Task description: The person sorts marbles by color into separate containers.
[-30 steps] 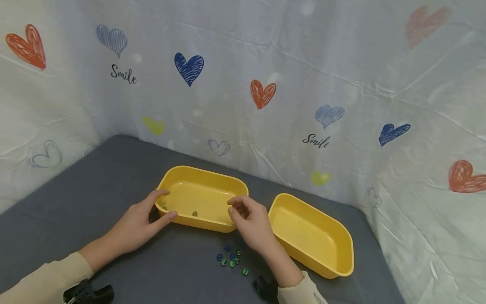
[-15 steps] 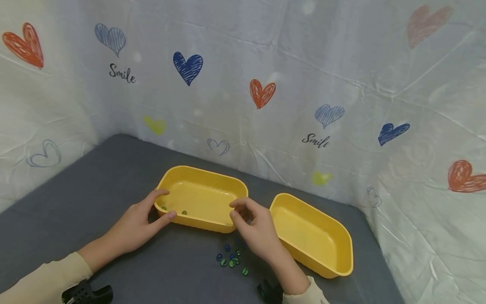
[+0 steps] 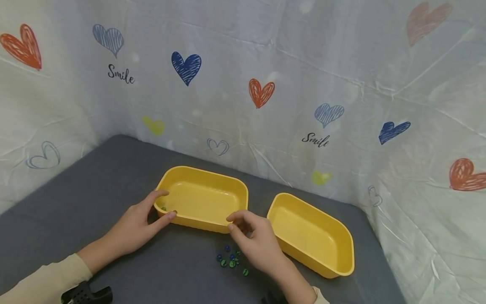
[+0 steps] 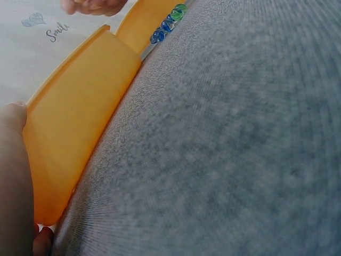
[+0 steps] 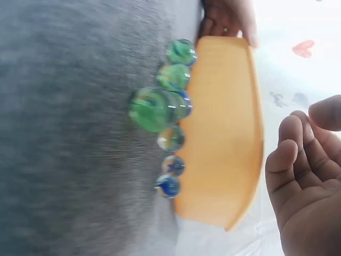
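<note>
In the head view my left hand (image 3: 138, 221) holds the left end of a yellow plastic tub (image 3: 205, 226), thumb over the front rim and index finger over the end rim. A green marble (image 3: 163, 208) lies inside near that hand, and another shows by the thumb tip. My right hand (image 3: 258, 240) hovers at the tub's front right corner, fingers loosely bent. The right wrist view shows nothing between its fingers (image 5: 290, 133). Below that corner, several green marbles (image 3: 232, 264) and blue marbles (image 3: 219, 257) lie loose on the grey cloth.
A second yellow tub (image 3: 347, 253) stands to the right, angled, with no marbles showing inside. Grey cloth (image 3: 171, 270) covers the table. A white curtain (image 3: 228, 38) printed with hearts hangs close behind both tubs.
The marble in the left tub has rolled left along the front wall toward the left thumb. My right hand has dropped slightly toward the front of the tub's corner. The left hand keeps its hold.
</note>
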Available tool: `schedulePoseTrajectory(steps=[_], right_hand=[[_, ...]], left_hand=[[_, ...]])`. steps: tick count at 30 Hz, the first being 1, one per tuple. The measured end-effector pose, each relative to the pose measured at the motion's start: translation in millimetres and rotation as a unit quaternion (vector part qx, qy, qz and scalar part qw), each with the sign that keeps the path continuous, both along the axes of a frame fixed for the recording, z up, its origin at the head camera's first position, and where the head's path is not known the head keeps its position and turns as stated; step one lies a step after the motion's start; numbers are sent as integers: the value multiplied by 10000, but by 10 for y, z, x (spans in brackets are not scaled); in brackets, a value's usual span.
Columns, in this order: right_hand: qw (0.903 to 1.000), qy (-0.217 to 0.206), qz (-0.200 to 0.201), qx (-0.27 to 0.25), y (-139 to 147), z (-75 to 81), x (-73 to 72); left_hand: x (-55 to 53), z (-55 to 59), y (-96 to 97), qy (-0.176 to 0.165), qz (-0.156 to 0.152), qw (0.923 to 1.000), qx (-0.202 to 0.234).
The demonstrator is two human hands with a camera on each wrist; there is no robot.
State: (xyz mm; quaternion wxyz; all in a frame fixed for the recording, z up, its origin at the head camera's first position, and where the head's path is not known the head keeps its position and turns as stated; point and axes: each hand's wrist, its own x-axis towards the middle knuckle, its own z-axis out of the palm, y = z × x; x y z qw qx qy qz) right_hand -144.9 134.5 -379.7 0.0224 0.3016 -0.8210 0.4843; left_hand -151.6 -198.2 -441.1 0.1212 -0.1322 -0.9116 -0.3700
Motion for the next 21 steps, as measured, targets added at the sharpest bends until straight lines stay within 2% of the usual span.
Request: schedulePoseTrajectory(steps=[10,16,21], right_hand=[[9992,152,-37,361,155,-143,108],[9987,-30,-215,450,270,-172,182],[9967,-354,-473,558,371,-195,246]], left_hand=[[13,34,7,-25,27,10000,-14],[21,22,10,70,10,10000,-2],[10,12,5,50,4,10000,43]])
